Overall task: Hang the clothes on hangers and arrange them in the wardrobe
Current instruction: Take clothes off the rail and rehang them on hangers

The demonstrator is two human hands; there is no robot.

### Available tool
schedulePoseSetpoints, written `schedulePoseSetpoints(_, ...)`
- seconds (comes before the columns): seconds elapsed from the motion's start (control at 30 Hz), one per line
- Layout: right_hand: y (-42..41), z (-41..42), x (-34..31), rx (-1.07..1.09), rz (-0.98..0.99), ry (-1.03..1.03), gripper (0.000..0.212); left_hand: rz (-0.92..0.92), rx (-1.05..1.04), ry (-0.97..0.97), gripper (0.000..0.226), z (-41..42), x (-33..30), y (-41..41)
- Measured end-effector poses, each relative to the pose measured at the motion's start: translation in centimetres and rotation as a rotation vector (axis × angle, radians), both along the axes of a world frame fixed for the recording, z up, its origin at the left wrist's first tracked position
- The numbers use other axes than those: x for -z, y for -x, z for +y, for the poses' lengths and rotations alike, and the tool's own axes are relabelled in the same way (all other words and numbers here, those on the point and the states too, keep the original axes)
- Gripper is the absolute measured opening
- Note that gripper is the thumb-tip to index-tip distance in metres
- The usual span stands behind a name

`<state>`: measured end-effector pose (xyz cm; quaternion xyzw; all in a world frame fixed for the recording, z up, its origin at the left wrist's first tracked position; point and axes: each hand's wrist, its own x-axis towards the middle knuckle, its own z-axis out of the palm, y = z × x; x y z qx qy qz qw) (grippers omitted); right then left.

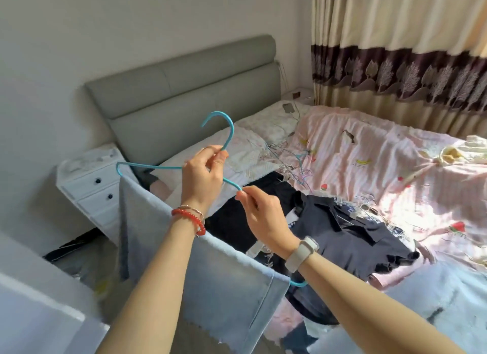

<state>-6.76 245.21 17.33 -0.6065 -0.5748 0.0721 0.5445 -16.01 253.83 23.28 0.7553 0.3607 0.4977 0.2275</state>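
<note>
Fingers (210, 153) of our left hand (201, 179) pinch the blue hanger (218, 124) neck; right hand (259, 208) pinches its arm, jeans (210, 274) draped. Next, we judge, the wardrobe.

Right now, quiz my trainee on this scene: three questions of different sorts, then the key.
1. True or false: jeans are draped over the bottom bar of the blue hanger.
2. Which hand grips the hanger's neck, just below the hook? A) left hand B) right hand C) neither
3. Fill in: the dark clothes and spare hangers lie on the ____.

Key
1. True; the pale denim hangs down from the bar.
2. A; the right hand pinches the hanger's sloping arm.
3. bed
</note>
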Motion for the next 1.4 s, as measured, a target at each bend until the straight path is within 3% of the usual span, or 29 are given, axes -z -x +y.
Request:
schedulePoseSetpoints(0.33,-15.6,16.4,-0.1,0.059,0.211,-0.025,0.022,0.086,0.008,-0.233,0.021,16.1,-1.5,-17.2)
schedulePoseSetpoints(0.47,-23.5,21.8,4.1,0.151,0.185,0.041,0.024,0.291,-0.005,-0.228,0.026,21.3,2.6,-24.8)
schedulePoseSetpoints(0.6,-30.2,26.4,11.4,0.275,0.139,0.27,0.026,0.639,0.051,-0.008,0.044,24.7,10.8,-28.6)
schedulePoseSetpoints(0.77,-37.8,30.5,20.6,0.338,0.152,0.742,0.032,1.013,0.097,0.42,0.05,25.5,23.0,-27.6)
schedulePoseSetpoints(0.87,-40.4,31.1,23.9,0.265,0.189,0.824,0.047,1.139,0.115,0.599,0.052,25.1,28.8,-26.0)
schedulePoseSetpoints(1.03,-43.5,31.2,27.8,0.238,0.052,1.061,0.056,1.324,0.137,0.785,0.055,23.8,34.9,-23.8)
schedulePoseSetpoints(1.23,-41.4,30.0,29.0,0.227,-0.052,1.104,0.056,1.339,0.027,0.671,0.055,23.6,35.1,-22.2)
schedulePoseSetpoints(1.4,-35.5,29.6,25.7,0.153,-0.157,0.909,0.051,1.217,-0.144,0.465,0.051,24.1,30.8,-19.3)
